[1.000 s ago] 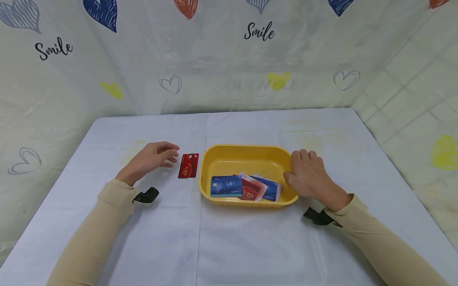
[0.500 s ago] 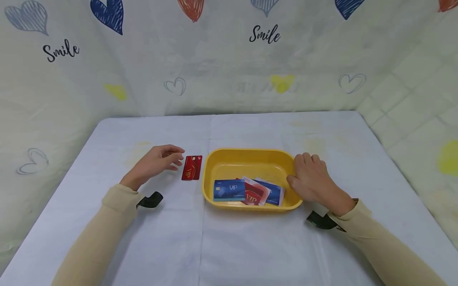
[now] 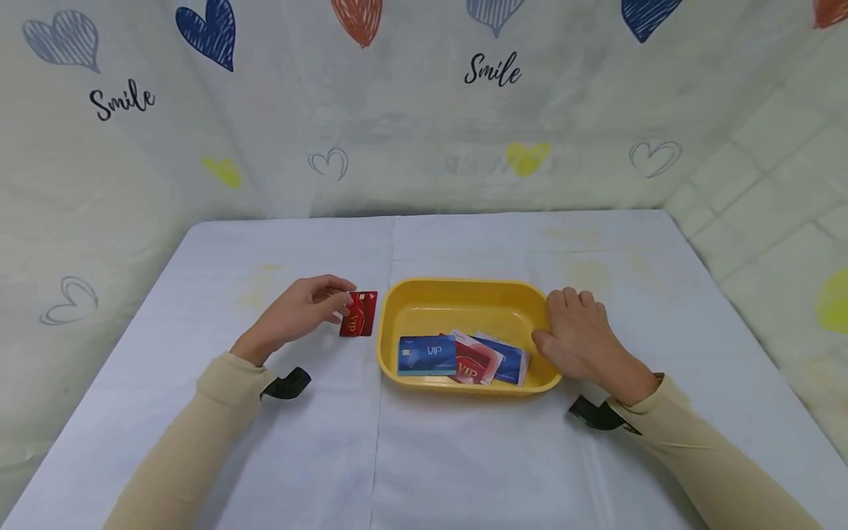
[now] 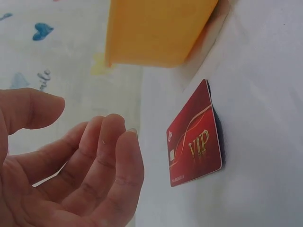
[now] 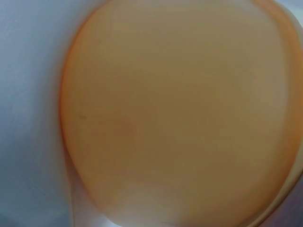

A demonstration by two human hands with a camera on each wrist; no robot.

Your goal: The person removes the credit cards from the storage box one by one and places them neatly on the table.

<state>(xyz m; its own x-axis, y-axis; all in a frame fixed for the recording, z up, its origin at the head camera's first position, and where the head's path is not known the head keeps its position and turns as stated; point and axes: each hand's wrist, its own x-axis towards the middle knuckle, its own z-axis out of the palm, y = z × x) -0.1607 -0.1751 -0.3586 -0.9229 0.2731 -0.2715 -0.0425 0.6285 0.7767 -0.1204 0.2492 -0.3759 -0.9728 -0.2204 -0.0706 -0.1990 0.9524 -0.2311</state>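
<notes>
White table (image 3: 437, 456), pale backdrop (image 3: 411, 110) behind it printed with hearts and "Smile". Red card (image 3: 360, 321), marked VIP, lies on the table just left of the tray (image 3: 457, 288), apart from it. Left hand (image 3: 301, 308) is at the card's left side; in the head view its fingers overlap the card's upper left corner, while the left wrist view shows a gap between fingertips and card. Thumb and fingers of that hand are apart, fingers loosely bent, nothing held. Tray is yellow, with rounded corners. Right hand (image 3: 578, 335) grips its right end, fingers bent over the rim, thumb on the inner side; right wrist view is mostly blurred yellow, so fingertips can't be made out there. Cards inside sit along the near side of the tray: blue card (image 3: 427, 356) at left, also reading VIP, pink-red card (image 3: 474, 364) tilted in the middle, second blue card (image 3: 510, 361) at right, partly covered by the pink-red one. Beige sleeves (image 3: 179, 438) on both arms, black wrist pieces (image 3: 288, 384) poking out by the cuffs.
</notes>
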